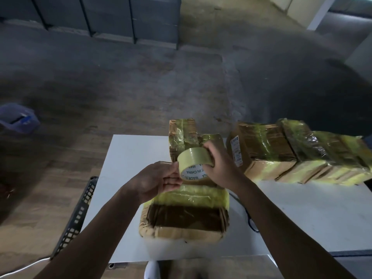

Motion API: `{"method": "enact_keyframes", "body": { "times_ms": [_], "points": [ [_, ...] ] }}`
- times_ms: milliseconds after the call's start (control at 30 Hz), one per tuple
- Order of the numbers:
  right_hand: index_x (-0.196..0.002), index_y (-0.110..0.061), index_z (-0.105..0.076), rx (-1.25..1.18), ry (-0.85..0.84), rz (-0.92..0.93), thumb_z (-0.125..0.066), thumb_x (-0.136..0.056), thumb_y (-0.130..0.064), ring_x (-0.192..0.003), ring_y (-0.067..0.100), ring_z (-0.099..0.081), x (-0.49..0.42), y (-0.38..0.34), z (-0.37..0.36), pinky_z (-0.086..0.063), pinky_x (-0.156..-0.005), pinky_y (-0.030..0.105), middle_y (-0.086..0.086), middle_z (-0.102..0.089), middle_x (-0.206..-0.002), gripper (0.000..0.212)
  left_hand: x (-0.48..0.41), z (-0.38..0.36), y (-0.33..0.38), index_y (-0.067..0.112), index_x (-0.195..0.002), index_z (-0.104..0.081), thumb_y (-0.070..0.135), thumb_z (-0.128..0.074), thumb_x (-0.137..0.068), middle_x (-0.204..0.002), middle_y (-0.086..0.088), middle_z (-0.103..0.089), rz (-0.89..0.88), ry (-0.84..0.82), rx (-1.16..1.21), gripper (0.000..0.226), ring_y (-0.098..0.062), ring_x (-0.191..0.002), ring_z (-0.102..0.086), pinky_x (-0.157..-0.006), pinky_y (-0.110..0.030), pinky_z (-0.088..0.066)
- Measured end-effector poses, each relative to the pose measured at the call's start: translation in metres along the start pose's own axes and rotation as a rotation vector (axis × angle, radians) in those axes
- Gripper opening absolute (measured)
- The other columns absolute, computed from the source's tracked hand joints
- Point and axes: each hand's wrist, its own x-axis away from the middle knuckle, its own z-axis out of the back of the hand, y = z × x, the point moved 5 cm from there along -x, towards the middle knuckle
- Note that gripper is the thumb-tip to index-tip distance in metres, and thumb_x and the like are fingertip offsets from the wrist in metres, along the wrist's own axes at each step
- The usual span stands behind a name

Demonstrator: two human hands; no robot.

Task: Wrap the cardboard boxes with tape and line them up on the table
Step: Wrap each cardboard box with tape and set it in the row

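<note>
While both hands held the tape roll (194, 161) just above it, the near cardboard box (187, 214) lay partly wrapped on the white table (128, 158).
Box: brown, with a yellowish clear band across its far end and the near part bare. Right hand (218, 162) gripped the roll from above, fingers curled over its rim. Left hand (159, 178) pinched at the roll's left edge. Core read "MADE IN CHINA". Wrapped boxes (291, 152) lay in a row at right; one bore a white label (236, 152), unreadable.
</note>
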Motion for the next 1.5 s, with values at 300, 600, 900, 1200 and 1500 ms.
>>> {"method": "enact_keyframes", "body": {
  "times_ms": [300,600,900,1200,1500],
  "points": [
    [-0.107,-0.018,-0.044,-0.092,-0.145,-0.012,-0.063,-0.085,-0.002,-0.075,-0.007,-0.052,0.031,0.014,0.003,-0.041,-0.051,0.013,-0.018,-0.044,-0.087,0.033,0.017,-0.023,-0.012,-0.002,-0.091,-0.065,0.006,-0.06,-0.092,-0.064,-0.009,-0.063,0.013,0.326,-0.153,0.01,-0.014,-0.055,-0.06,-0.053,-0.023,-0.053],
    [-0.11,-0.016,-0.043,0.059,-0.213,0.022,-0.064,-0.086,-0.005,-0.068,0.004,-0.05,0.041,0.004,-0.013,-0.03,-0.047,0.012,-0.019,-0.04,-0.079,0.034,0.037,-0.007,-0.006,0.006,-0.079,-0.066,0.014,-0.061,-0.094,-0.071,-0.01,-0.065,-0.023,0.574,-0.504,0.018,-0.013,-0.058,-0.062,-0.052,-0.019,-0.051],
    [-0.111,-0.007,-0.05,0.038,-0.175,0.018,-0.068,-0.082,-0.002,-0.071,-0.003,-0.054,0.018,-0.022,-0.034,-0.045,-0.05,0.014,-0.018,-0.046,-0.083,0.035,0.032,0.034,0.001,0.008,-0.064,-0.058,0.028,-0.062,-0.092,-0.062,-0.004,-0.053,-0.004,0.519,-0.301,0.034,-0.014,-0.052,-0.05,-0.055,-0.026,-0.047],
    [-0.108,-0.011,-0.057,0.294,-0.294,0.032,-0.077,-0.076,-0.013,-0.074,0.015,-0.063,0.012,-0.027,-0.062,-0.05,-0.05,0.021,-0.001,-0.063,-0.088,0.038,0.032,0.077,-0.013,-0.015,-0.081,-0.064,0.025,-0.067,-0.09,-0.071,-0.026,-0.063,-0.045,0.701,-0.624,0.041,-0.023,-0.058,-0.054,-0.055,-0.027,-0.04],
    [-0.098,-0.013,-0.058,0.535,-0.397,0.089,-0.068,-0.079,-0.015,-0.073,0.018,-0.061,0.002,-0.042,-0.082,-0.052,-0.062,0.034,-0.001,-0.063,-0.086,0.022,0.026,0.101,-0.041,-0.004,-0.073,-0.063,0.025,-0.067,-0.091,-0.065,-0.005,-0.06,0.062,0.627,-0.511,0.035,-0.016,-0.055,-0.057,-0.059,-0.026,-0.048]
  ]
}}
